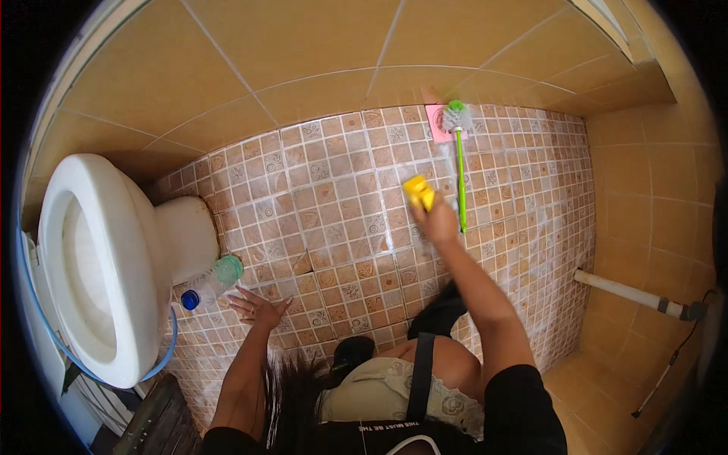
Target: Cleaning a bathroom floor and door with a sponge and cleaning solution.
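My right hand [441,219] grips a yellow sponge or scrubbing block [420,191] against the tiled floor [341,216]; motion blurs both slightly. Just right of it lies a toilet brush [461,182] with a bright green handle, its white and green bristles resting over a pink square drain cover [438,126] by the wall. On the left, my left hand [261,310] has its fingers spread, with the palm down on the tiles and nothing held. Beyond its fingertips a clear plastic bottle [210,281] with a blue cap and some greenish liquid lies on its side.
A white toilet [108,261] stands at the left, with a blue hose [170,347] curving beneath its bowl. Tan wall tiles [318,51] border the floor. From the right side a white pipe [620,291] sticks out low. A dark wooden piece [162,421] sits lower left.
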Tool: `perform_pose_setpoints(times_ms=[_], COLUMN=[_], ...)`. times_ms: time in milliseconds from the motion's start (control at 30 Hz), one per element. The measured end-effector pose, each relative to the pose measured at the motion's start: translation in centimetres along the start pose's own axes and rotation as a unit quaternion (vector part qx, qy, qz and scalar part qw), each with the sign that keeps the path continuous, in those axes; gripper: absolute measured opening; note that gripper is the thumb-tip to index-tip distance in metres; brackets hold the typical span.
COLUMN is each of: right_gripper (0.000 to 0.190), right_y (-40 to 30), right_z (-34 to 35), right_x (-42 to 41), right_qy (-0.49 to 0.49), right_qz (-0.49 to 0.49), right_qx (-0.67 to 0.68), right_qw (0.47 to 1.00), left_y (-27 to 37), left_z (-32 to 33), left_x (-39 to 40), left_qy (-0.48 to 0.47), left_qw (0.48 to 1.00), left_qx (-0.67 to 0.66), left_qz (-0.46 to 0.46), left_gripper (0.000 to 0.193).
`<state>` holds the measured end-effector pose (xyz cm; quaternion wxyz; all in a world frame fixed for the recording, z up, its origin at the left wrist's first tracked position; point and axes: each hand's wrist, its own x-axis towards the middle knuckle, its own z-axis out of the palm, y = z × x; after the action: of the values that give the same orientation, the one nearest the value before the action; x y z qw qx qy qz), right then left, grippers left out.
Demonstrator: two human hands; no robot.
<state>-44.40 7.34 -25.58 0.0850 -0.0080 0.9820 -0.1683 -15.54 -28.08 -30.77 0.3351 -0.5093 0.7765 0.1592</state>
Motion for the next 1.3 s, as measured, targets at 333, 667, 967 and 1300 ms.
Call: perform_pose_setpoints(times_ms=[333,667,967,1300], right_gripper=[0.048,0.053,0.056,0.051], right_y=[4.5,6.6,15.1,8.7], right_z=[-2.4,-2.3,-5.4,-2.6], right_x=[-4.4,-7.8,-0.8,-7.4], right_qy=[-0.049,-0.117,0.079,0.004], right_qz=[-0.004,-0.099,0.175,0.037], right_qx=[0.036,0.039,-0.014,-0.047], right_qw=[0.998,0.987,0.981,0.998], left_y=[0.9,22.9,25.2,25.4], left_z=[0.8,0.8,1.6,1.3], left_x=[-5.1,-6.2,-5.8,-5.4], left_qy=[0.218,0.196,0.280,0.279], left_qw=[0.940,0.889,0.874,0.868], left_qx=[-0.072,-0.124,-0.002,-0.022], left_qz=[0.251,0.395,0.396,0.410], left_gripper=[0.106,0.091,0.089,0.085])
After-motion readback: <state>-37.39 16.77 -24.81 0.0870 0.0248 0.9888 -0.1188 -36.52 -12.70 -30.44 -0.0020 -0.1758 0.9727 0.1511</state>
